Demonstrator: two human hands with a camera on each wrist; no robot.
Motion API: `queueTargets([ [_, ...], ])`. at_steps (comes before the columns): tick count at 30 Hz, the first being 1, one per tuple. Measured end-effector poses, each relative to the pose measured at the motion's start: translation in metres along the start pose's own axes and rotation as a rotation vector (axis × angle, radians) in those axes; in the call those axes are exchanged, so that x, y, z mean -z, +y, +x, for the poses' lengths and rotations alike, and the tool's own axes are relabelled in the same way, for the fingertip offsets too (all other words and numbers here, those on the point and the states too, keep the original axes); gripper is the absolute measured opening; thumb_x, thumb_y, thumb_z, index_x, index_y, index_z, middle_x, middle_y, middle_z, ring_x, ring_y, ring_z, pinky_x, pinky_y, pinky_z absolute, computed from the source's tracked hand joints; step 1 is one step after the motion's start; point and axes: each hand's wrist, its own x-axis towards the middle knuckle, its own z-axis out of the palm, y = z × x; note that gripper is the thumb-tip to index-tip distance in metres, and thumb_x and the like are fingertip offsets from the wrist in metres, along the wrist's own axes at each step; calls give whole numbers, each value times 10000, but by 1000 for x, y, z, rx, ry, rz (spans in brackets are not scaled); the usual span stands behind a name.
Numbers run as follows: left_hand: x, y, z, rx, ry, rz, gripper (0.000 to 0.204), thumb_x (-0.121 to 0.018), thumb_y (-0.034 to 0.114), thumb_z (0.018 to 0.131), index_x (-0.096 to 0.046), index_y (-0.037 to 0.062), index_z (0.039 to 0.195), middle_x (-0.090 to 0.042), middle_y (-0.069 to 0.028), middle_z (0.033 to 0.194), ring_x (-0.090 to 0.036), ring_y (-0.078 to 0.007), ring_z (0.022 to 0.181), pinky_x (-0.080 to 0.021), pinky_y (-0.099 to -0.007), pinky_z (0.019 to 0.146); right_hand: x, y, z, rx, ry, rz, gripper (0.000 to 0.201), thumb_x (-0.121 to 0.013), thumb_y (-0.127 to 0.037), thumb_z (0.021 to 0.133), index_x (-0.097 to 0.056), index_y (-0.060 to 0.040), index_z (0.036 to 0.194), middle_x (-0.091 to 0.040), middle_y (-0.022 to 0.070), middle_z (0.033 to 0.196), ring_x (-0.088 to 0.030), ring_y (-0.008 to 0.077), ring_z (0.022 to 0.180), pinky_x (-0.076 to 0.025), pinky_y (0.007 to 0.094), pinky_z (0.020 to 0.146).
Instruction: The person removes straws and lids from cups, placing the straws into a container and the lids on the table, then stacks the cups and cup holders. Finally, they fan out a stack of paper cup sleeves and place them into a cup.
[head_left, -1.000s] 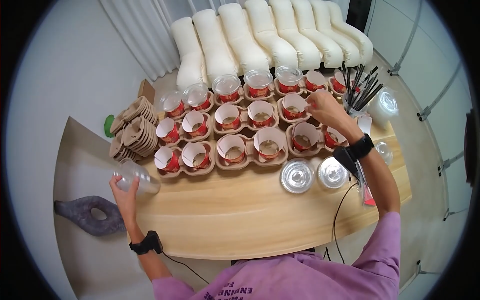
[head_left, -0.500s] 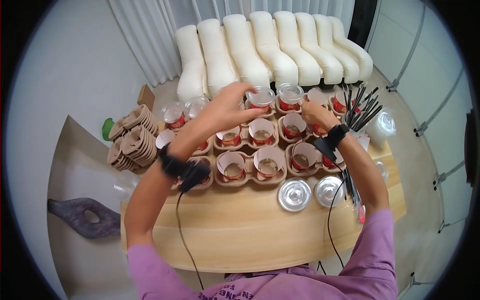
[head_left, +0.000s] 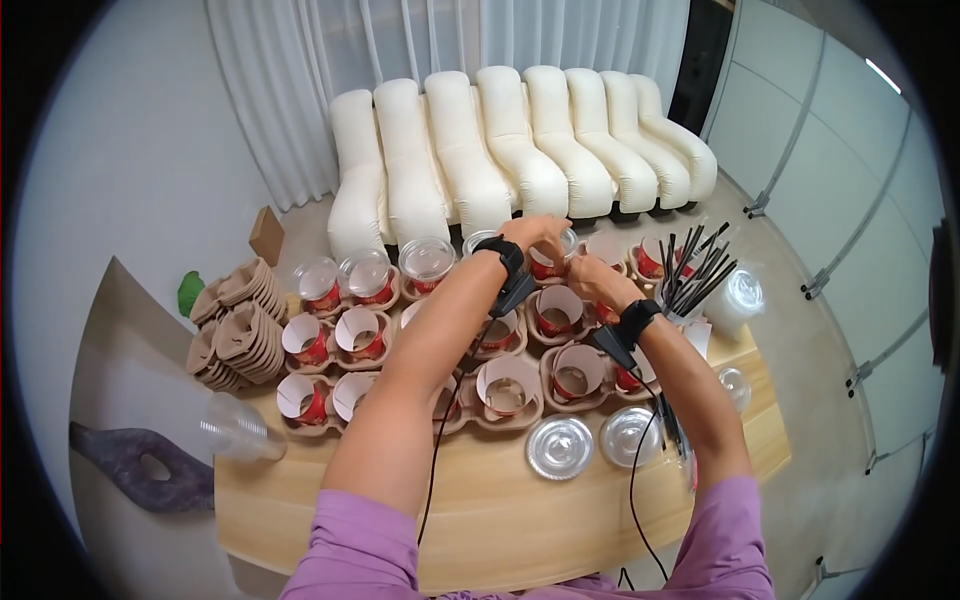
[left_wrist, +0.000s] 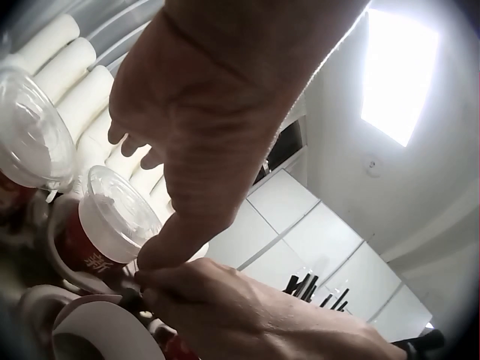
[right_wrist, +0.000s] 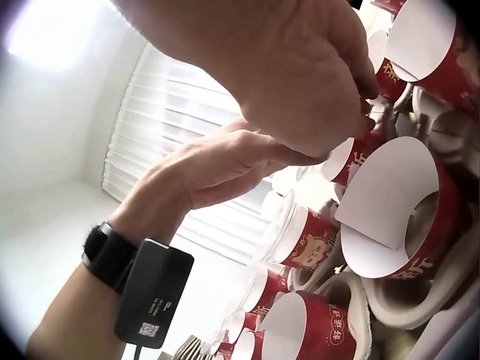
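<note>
Both hands meet over the back row of red cups with white insides. In the head view my left hand (head_left: 537, 236) reaches over a lidded cup (head_left: 546, 270), and my right hand (head_left: 603, 284) is just to its right, fingers bent down. The left wrist view shows that cup's clear lid (left_wrist: 124, 206) beside a left fingertip, which touches the fingertips of the right hand (left_wrist: 225, 300). The other left fingers hang loosely beyond. Whatever lies under the right fingertips is hidden. Open-topped cups (right_wrist: 397, 210) stand close below, in brown moulded carriers (head_left: 522, 414).
Two clear lids (head_left: 560, 447) lie on the table front. Black straws (head_left: 700, 268) stand upright at right beside wrapped lids (head_left: 740, 300). At left are stacked carriers (head_left: 245, 345) and a lying stack of clear cups (head_left: 240, 430). Thin cables (head_left: 432, 470) trail from both wrists.
My left hand has let go of the clear cup stack and crossed right to the back row, beside the right hand. The right hand has shifted to the back row, and the head view has tilted up.
</note>
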Motion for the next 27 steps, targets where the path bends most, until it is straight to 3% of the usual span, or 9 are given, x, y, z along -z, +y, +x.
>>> queueTargets([
  [2,6,12,-8,32,-51,8,1029,-834,340,589,-384,169,1499,-484,-157,1446,-514,-317,1298,-504,-463,992,4,-1,0,-22,-81,0,213,-486,-85,839,-660,-15,940,-674,238,793,-666,422,780,-522,496,698],
  [4,9,21,-21,76,0,23,1036,-820,360,600,-359,116,1495,-400,-221,1492,-484,-369,1316,-449,-444,1059,4,-10,-6,104,108,-86,215,-509,-145,833,-661,5,800,-645,182,741,-636,309,659,-503,401,622],
  [8,2,20,-11,91,-16,49,998,-806,363,617,-367,171,1493,-356,-226,1504,-448,-400,1334,-446,-481,1056,27,-28,-6,-21,-18,2,221,-500,-142,834,-649,19,809,-647,200,743,-641,327,657,-508,407,628],
  [11,-1,19,-11,74,46,66,919,-807,349,604,-437,163,1425,-418,-225,1380,-476,-446,1271,-486,-517,1000,24,-29,-6,-30,-7,61,225,-483,-134,836,-635,29,809,-652,215,755,-647,343,664,-512,422,636],
  [13,-2,14,-8,57,22,22,973,-801,379,601,-401,194,1469,-353,-253,1454,-414,-465,1316,-425,-521,1061,24,-30,-7,-88,-22,-8,229,-472,-132,836,-630,31,809,-656,219,760,-656,350,689,-516,428,651],
  [20,-1,3,6,-20,46,21,972,-790,362,594,-404,165,1464,-356,-321,1412,-433,-504,1262,-402,-523,1069,1,-15,-6,17,5,-108,235,-477,-137,835,-633,32,791,-647,221,711,-655,361,670,-522,427,655],
  [22,7,2,2,-27,75,1,994,-781,365,590,-386,152,1478,-349,-347,1397,-427,-524,1252,-397,-515,1074,-1,-8,-6,221,51,-221,233,-480,-136,832,-638,21,761,-652,221,714,-653,364,658,-522,435,650],
  [26,30,4,-13,-47,138,3,1037,-775,380,586,-357,104,1493,-391,-348,1366,-431,-512,1252,-392,-492,1085,8,-20,-5,158,52,-218,242,-485,-138,832,-656,5,739,-658,214,723,-653,363,657,-522,442,653],
  [27,37,5,-18,-83,231,-40,1059,-772,389,587,-337,63,1496,-417,-352,1356,-437,-503,1256,-386,-481,1093,15,-23,-5,94,-8,-202,247,-487,-139,831,-665,7,740,-661,219,729,-657,367,667,-522,446,657],
])
